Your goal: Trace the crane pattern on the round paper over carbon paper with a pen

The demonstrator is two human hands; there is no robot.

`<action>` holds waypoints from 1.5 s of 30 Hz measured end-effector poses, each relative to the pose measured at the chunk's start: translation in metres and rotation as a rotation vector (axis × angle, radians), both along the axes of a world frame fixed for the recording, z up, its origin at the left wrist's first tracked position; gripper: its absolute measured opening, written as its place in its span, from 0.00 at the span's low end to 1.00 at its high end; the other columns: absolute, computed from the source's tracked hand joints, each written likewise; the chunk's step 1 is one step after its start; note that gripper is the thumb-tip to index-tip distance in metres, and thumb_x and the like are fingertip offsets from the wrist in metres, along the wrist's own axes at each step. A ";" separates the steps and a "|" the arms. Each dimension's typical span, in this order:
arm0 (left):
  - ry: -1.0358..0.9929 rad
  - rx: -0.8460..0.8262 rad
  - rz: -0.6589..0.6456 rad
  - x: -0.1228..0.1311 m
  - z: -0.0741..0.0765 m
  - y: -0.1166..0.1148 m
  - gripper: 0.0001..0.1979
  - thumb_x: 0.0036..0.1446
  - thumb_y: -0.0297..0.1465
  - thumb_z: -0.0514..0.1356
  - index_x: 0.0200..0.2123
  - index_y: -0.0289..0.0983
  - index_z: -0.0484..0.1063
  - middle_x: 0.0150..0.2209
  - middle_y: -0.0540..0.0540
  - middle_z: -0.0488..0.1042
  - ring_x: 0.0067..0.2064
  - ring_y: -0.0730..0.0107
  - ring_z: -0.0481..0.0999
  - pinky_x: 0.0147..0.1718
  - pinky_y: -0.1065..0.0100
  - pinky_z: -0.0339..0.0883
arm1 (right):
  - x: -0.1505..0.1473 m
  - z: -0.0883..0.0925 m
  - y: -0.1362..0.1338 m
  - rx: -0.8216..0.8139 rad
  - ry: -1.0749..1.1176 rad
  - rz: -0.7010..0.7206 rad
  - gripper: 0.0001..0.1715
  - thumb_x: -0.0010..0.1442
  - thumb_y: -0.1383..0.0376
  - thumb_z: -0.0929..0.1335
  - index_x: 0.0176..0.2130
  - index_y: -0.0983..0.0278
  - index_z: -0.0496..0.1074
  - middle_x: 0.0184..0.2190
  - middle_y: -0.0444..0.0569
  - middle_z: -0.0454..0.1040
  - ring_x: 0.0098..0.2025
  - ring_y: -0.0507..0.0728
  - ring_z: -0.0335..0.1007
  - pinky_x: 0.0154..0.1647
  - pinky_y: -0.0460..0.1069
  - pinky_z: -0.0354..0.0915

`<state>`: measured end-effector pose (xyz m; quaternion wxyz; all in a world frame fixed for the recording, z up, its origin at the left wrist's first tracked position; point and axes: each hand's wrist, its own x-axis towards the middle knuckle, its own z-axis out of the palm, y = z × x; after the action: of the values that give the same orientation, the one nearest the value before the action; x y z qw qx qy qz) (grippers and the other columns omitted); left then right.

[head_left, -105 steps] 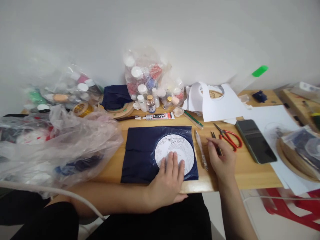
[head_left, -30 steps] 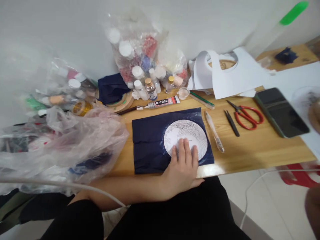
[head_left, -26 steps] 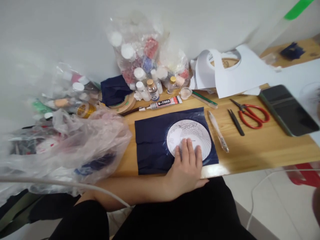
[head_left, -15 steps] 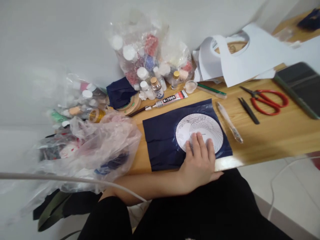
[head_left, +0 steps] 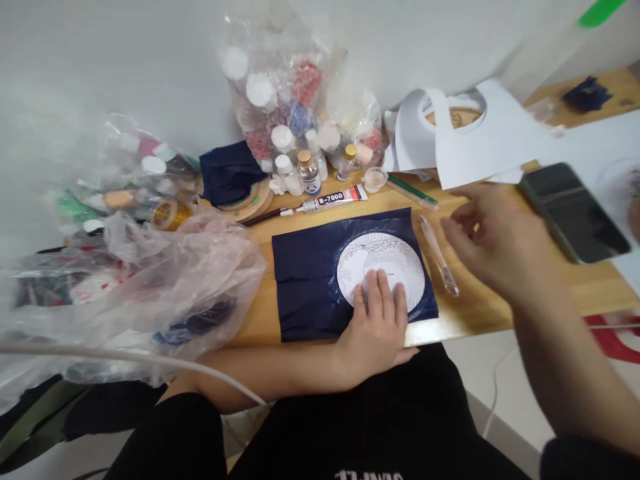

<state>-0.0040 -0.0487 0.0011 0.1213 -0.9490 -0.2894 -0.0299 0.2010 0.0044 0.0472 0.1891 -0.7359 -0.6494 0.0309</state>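
Note:
A round white paper (head_left: 353,267) printed with a fine line drawing lies on a creased dark blue cloth (head_left: 305,287). My left hand (head_left: 377,327) rests on the paper's lower part, fingers stretched flat and pressing it against the cloth. To the right, my right hand (head_left: 495,240) is over the wooden table, slightly blurred, thumb and forefinger apart and the other fingers curled. I see nothing held in it; whatever lies beneath it is hidden. Between the cloth and my right hand lies a clear pen (head_left: 440,257). A black phone (head_left: 575,213) is just right of that hand.
Behind the cloth lie a B-7000 glue tube (head_left: 333,199), small bottles (head_left: 309,175) and a green pen (head_left: 413,192). Plastic bags (head_left: 200,267) crowd the left. White cut paper (head_left: 480,150) stands at the back right. A pale cable (head_left: 150,359) crosses low on the left.
My right hand has come into view from the right, over where the red-handled scissors and black tweezers lay, hiding them. My left hand stays on the round paper. The view has shifted slightly.

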 end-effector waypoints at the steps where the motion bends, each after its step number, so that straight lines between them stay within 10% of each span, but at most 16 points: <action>1: -0.006 0.000 0.002 0.000 0.000 0.000 0.51 0.51 0.62 0.54 0.60 0.22 0.62 0.57 0.20 0.65 0.58 0.35 0.67 0.50 0.50 0.66 | 0.000 -0.006 0.000 -0.034 -0.016 -0.009 0.24 0.60 0.58 0.65 0.52 0.68 0.66 0.34 0.51 0.75 0.32 0.54 0.70 0.29 0.49 0.62; 9: -0.019 -0.012 0.003 0.001 0.001 0.001 0.50 0.51 0.61 0.54 0.60 0.21 0.62 0.57 0.20 0.65 0.58 0.37 0.68 0.50 0.51 0.67 | 0.002 -0.028 -0.007 -0.133 0.083 0.143 0.23 0.56 0.65 0.64 0.52 0.66 0.68 0.26 0.47 0.73 0.26 0.54 0.66 0.24 0.48 0.55; 17: -0.027 -0.010 0.004 0.001 0.001 0.001 0.50 0.52 0.61 0.54 0.59 0.21 0.62 0.56 0.21 0.66 0.57 0.38 0.69 0.50 0.50 0.67 | -0.007 -0.002 -0.017 0.234 1.120 0.155 0.15 0.55 0.72 0.63 0.39 0.59 0.75 0.23 0.43 0.72 0.24 0.51 0.68 0.25 0.49 0.61; 22: -0.025 -0.006 0.008 0.001 0.002 0.001 0.48 0.54 0.60 0.53 0.59 0.22 0.62 0.56 0.22 0.67 0.57 0.39 0.69 0.50 0.51 0.67 | -0.035 -0.011 -0.009 0.135 1.026 0.073 0.06 0.59 0.62 0.68 0.33 0.60 0.65 0.19 0.38 0.68 0.22 0.48 0.65 0.25 0.46 0.62; 25: -0.032 -0.025 0.008 0.001 0.002 0.001 0.46 0.55 0.59 0.52 0.59 0.22 0.63 0.56 0.22 0.67 0.57 0.39 0.69 0.49 0.50 0.67 | -0.052 -0.024 -0.002 0.279 1.013 -0.035 0.18 0.64 0.52 0.59 0.39 0.62 0.67 0.20 0.40 0.68 0.20 0.49 0.64 0.21 0.46 0.60; 35: -0.053 -0.014 0.001 0.000 0.003 0.004 0.37 0.62 0.50 0.47 0.58 0.22 0.64 0.55 0.24 0.69 0.56 0.42 0.71 0.49 0.52 0.68 | -0.071 -0.044 0.002 0.412 0.964 -0.210 0.12 0.58 0.60 0.65 0.28 0.63 0.73 0.20 0.41 0.70 0.20 0.48 0.63 0.19 0.45 0.58; 45: -0.069 -0.003 -0.009 0.000 0.001 0.003 0.38 0.65 0.51 0.44 0.56 0.19 0.66 0.54 0.23 0.70 0.55 0.40 0.71 0.49 0.51 0.68 | -0.082 -0.052 -0.005 0.172 0.856 -0.239 0.10 0.50 0.72 0.63 0.25 0.61 0.73 0.19 0.39 0.71 0.18 0.49 0.67 0.20 0.45 0.64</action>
<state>-0.0037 -0.0460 0.0019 0.1095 -0.9489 -0.2892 -0.0626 0.1193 -0.0010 -0.0043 0.5033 -0.7083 -0.4236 0.2562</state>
